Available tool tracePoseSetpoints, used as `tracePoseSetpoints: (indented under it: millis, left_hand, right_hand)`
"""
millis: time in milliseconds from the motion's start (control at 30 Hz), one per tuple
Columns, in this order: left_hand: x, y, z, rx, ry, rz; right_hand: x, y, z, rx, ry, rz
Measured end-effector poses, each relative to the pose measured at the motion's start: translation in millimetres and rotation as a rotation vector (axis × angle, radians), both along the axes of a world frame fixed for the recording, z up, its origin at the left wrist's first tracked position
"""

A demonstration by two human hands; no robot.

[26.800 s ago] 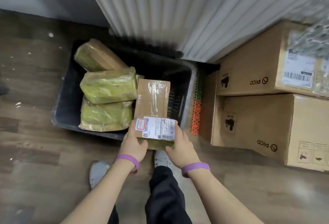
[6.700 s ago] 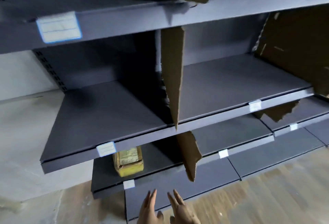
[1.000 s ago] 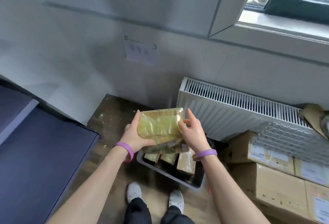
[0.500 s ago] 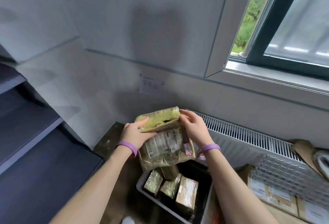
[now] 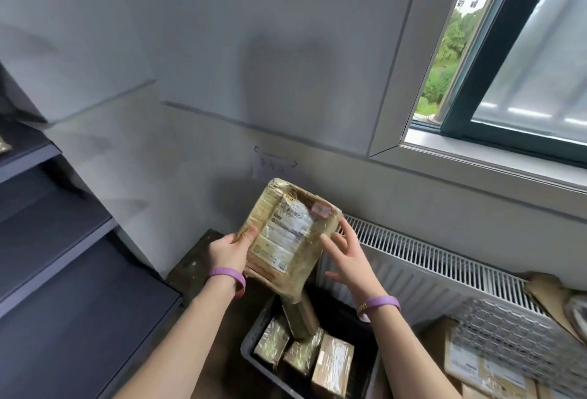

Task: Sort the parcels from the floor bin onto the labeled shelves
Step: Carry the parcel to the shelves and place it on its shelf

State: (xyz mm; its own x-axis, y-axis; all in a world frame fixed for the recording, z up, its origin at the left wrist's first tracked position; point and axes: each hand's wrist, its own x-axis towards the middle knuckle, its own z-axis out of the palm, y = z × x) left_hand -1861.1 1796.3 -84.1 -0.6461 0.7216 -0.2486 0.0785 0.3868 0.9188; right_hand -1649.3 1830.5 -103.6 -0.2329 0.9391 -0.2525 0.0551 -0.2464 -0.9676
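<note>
Wall corner, over the floor bin [image 5: 251, 340]: parcel [image 5: 290, 233] sits label-up, left hand [image 5: 233, 249] gripping its left edge, right hand [image 5: 347, 254] spread against its right edge; label check seems underway, next calls for matching it to the shelves [image 5: 63, 236].

**Window daylight, soft edges**

Cool daylight enters through the window [image 5: 508, 49] at two o'clock. A faint shadow lies on the wall [image 5: 286, 59] at twelve. The shelves [image 5: 63, 271] at nine are dim. Wide-angle distortion curves the edges, and detail blurs at four.
</note>
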Motion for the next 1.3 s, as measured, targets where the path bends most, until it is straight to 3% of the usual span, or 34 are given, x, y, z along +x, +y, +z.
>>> tracePoseSetpoints:
  millis: [133, 300, 433, 600, 800, 1033, 1300]
  left_hand:
    - [11, -7, -11, -0.106, -0.003, -0.162]
    - [9, -12, -11, -0.216, 0.385, -0.306]
    - [18, -16, -13, -0.055, 0.128, -0.397]
    - [25, -32, -19, 0.135, 0.031, -0.293]
    - [11, -51, -22, 0.128, 0.059, -0.102]
    - [-38, -98, -11, 0.099, 0.073, 0.071]
    - [-89, -187, 8, 0.093, 0.197, 0.277]
  right_hand:
    - [-6, 4, -1, 0.129, -0.009, 0.022]
    - [-3, 9, 2, 0.219, -0.026, -0.043]
    - [-3, 11, 2, 0.246, 0.012, -0.073]
    - [-3, 6, -3, 0.201, -0.008, -0.089]
    - [-24, 2, -12, 0.202, -0.027, 0.250]
    - [-95, -21, -7, 0.171, 0.091, 0.402]
    - [-185, -79, 10, 0.323, 0.120, 0.631]
